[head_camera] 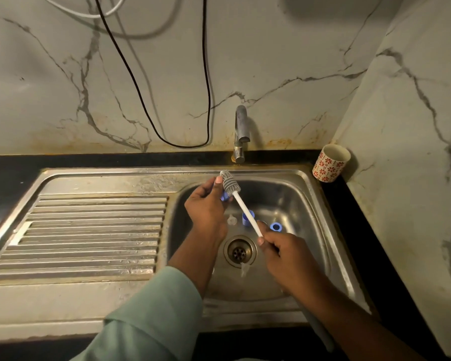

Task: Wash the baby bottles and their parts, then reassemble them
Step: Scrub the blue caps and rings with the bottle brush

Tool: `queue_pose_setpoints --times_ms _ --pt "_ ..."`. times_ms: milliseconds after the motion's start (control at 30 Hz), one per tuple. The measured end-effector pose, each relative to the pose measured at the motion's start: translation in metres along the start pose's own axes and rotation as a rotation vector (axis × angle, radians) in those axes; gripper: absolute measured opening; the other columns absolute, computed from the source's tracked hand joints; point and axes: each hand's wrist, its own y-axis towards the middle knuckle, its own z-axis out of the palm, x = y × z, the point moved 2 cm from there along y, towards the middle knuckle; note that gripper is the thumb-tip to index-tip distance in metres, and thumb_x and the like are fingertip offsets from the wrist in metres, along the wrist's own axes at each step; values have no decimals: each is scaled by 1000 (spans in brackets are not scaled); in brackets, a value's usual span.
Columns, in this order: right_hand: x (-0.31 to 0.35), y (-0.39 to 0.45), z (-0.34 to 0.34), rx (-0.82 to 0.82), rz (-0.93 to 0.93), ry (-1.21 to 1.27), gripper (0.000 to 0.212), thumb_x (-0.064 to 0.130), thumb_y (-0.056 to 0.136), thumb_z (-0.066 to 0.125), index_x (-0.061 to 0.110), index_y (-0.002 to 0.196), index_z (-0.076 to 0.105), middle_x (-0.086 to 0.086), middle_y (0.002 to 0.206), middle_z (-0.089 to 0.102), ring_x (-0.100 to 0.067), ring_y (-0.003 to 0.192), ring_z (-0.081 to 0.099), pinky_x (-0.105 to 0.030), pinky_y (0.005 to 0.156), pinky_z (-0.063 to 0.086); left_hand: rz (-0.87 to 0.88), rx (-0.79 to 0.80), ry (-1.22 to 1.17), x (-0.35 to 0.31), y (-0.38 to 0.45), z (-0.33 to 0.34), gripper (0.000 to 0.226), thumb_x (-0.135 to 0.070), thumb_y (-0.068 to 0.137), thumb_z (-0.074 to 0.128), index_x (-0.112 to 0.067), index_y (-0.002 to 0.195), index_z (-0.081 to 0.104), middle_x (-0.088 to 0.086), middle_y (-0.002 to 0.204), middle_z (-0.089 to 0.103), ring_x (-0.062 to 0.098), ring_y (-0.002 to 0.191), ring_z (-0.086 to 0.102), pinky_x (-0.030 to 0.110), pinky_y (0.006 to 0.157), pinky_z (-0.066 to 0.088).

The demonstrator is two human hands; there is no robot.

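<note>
My right hand (279, 252) grips the light, stiff white-handled grey silicone bottle brush (241, 201) low; left hand (206, 204) pinches a small, probably slippery blue plastic part (224, 196) against its soft bristles.

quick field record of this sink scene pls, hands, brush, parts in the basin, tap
left hand: left hand grips a blue bottle part, mostly hidden
right hand: right hand grips the handle of the bottle brush
brush head: at the blue part
basin: sink holds a blue ring, a blue collar, a clear teat
tap: faucet, no water visible
counter: patterned cup
</note>
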Motion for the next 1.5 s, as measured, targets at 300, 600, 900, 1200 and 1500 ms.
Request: queue_pose_setpoints --times_ms 300,600,900,1200,1500 --pt "-11 9 3 140 208 263 21 27 100 46 41 105 62 10 46 50 -3 35 45 -20 39 40 62 206 210 -16 13 -25 13 -11 93 67 -14 102 75 6 98 78 23 96 75 35 80 62" --pt "-30 24 -5 123 244 129 33 27 102 38 22 80 61 15 43 51 2 37 43 -21 48 33 -45 314 -98 -9 12 -28 46 -6 86 65 -17 130 59 6 107 76 25 104 72 36 79 62" --pt "-16 13 -12 54 23 -234 23 30 100 44 17 98 63 9 63 54 -6 52 56 -26 56 50 -219 149 -320 -8 9 -19 25 -13 103 50 -11 120 67 15 124 67 28 111 68 38 83 62" --pt "-11 4 -7 -118 -219 -615 34 37 101 39 29 129 57 8 102 65 -13 76 63 -29 61 50 -368 120 -514 -17 -7 -14 17 -9 101 57 -4 113 67 28 115 60 28 70 75 34 64 63" --pt "-13 5 -8 -148 -154 -487 26 34 100 41 27 116 60 9 84 63 -9 59 54 -26 58 46 -288 79 -503 -17 -11 -24 24 -12 103 51 -7 122 66 22 123 67 29 107 69 35 78 63"
